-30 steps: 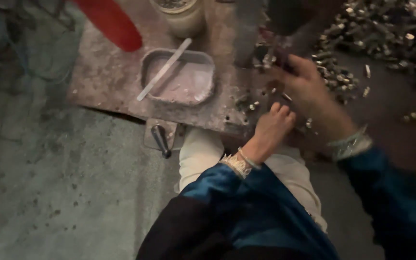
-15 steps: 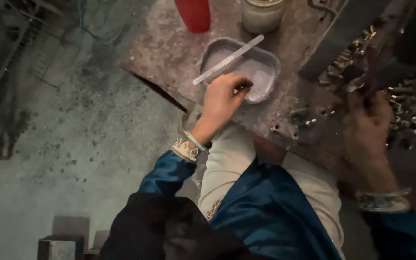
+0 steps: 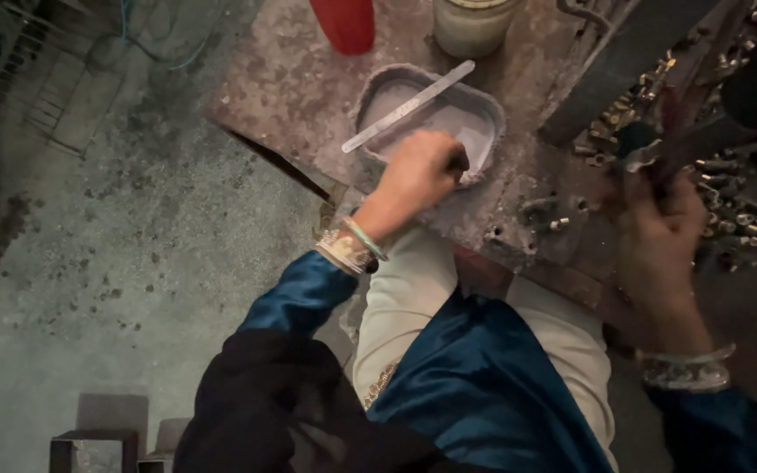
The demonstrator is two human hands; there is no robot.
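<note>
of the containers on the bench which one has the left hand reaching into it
The shallow grey tray with the flat stick across it; the left hand dips into its near edge.

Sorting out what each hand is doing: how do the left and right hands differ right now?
The left hand reaches into the grey tray, fingers curled at its near edge; the right hand is raised beside the small metal parts, gripping a dark tool. Both wrists wear bangles.

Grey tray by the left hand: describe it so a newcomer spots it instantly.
On the worn metal worktop, look just below the red cup and pale jar. The shallow grey tray holds whitish paste, the left hand dips into it, and a flat stick lies across it.
</note>
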